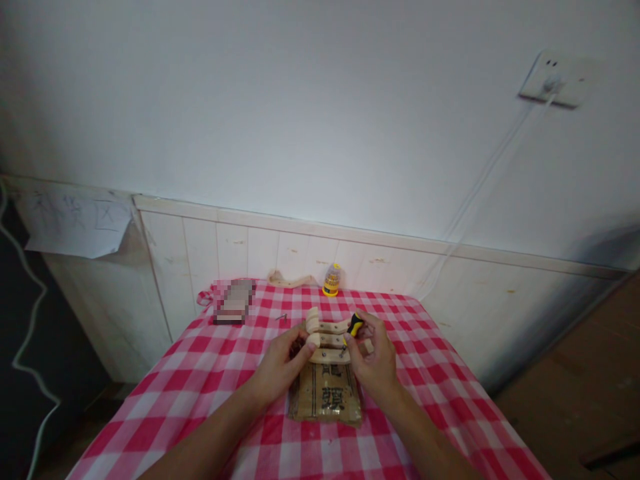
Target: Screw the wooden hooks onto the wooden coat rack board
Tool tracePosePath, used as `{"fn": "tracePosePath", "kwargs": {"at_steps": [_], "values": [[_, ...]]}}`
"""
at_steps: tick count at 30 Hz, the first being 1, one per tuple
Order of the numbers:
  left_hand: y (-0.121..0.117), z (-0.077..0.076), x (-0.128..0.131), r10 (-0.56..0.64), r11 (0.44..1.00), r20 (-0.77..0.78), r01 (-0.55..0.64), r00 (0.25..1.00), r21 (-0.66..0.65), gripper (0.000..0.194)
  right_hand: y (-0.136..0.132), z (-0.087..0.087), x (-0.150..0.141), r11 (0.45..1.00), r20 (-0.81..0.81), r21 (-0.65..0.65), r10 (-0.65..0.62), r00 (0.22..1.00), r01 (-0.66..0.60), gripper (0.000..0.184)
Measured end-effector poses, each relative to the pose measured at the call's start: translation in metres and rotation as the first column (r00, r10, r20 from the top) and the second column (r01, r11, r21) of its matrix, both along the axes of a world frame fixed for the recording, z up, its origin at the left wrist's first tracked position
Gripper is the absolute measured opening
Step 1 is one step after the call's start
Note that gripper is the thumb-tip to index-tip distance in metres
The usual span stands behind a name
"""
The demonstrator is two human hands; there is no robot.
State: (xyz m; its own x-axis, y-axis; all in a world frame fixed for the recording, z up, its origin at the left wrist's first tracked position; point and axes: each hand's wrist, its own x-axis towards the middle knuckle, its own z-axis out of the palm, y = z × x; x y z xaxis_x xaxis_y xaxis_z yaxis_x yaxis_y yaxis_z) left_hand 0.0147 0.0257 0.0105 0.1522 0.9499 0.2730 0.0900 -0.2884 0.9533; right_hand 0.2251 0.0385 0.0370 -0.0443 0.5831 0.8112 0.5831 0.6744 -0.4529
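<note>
My left hand (283,360) grips the left end of a small assembly of pale curved wooden pieces (327,333), its fingers closed on it. My right hand (373,357) is closed round a black and yellow screwdriver (355,325), whose tip points down at the wooden pieces. The assembly rests on a brown paper packet (327,397) printed with dark characters. All of this lies on a table covered by a red and white checked cloth (200,380).
At the back of the table stand a yellow bit holder (332,280), a loose curved wooden piece (290,280) and a blurred object (234,301). A small screw (283,318) lies nearby. White panelled wall behind; a socket (553,80) with a cable up right.
</note>
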Motion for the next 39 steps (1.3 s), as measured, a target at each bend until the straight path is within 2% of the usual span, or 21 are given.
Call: {"fn": "tracePosePath", "kwargs": {"at_steps": [22, 31, 34, 39], "values": [[0.0006, -0.0002, -0.0007, -0.034, 0.999, 0.023, 0.033, 0.999, 0.033, 0.038, 0.0008, -0.0015, -0.0003, 1.000, 0.008, 0.010, -0.014, 1.000, 0.014, 0.039], [0.0006, -0.0017, -0.0005, -0.036, 0.999, 0.030, 0.036, 0.999, 0.023, 0.040, 0.0016, -0.0013, 0.0001, 0.998, 0.044, 0.060, -0.014, 0.999, 0.011, 0.041], [0.0014, -0.0037, -0.0006, -0.045, 0.999, 0.035, 0.044, 0.998, 0.028, 0.039, 0.0005, -0.0004, 0.0000, 0.998, 0.084, 0.069, -0.003, 0.996, -0.003, 0.043], [0.0023, -0.0057, -0.0016, -0.038, 0.999, 0.012, 0.038, 0.999, 0.032, 0.039, -0.0045, -0.0016, -0.0039, 0.993, 0.243, 0.114, -0.002, 0.970, -0.026, 0.053]]}}
